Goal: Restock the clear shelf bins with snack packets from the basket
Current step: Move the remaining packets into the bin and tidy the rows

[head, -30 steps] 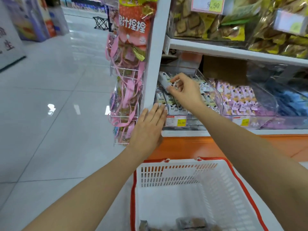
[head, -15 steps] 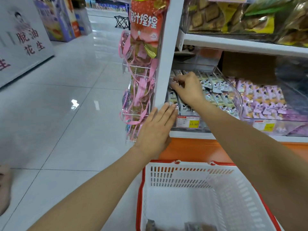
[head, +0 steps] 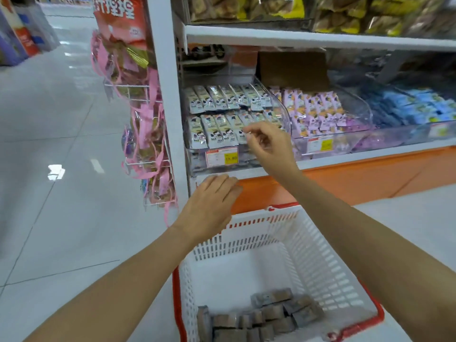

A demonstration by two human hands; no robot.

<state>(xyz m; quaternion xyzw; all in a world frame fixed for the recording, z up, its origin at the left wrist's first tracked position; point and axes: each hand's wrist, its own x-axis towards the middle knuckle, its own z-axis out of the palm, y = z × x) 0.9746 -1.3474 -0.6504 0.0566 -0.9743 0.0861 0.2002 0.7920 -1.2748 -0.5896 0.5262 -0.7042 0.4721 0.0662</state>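
A white basket with a red rim (head: 246, 243) stands on the floor below the shelf, several grey-brown snack packets (head: 259, 317) lying at its near end. Above it, the leftmost clear bin (head: 280, 107) holds two rows of white packets with black print (head: 222, 114). My right hand (head: 269, 146) hovers in front of that bin's front row, fingers loosely curled, thumb and forefinger close together with nothing visible between them. My left hand (head: 212, 203) is lower, its bent fingers against the shelf's bottom front edge, holding nothing.
To the right are clear bins of purple packets (head: 315, 109) and blue packets (head: 414, 107). A wire rack of pink-ribboned bags (head: 143, 124) hangs on the white upright (head: 165, 95). Yellow-brown bags fill the upper shelf (head: 296, 37). Tiled floor (head: 61, 169) extends left.
My right hand has drawn back out of the bin and no longer touches the packets. My left hand has dropped from the upright to the shelf's bottom edge. The view has tilted down.
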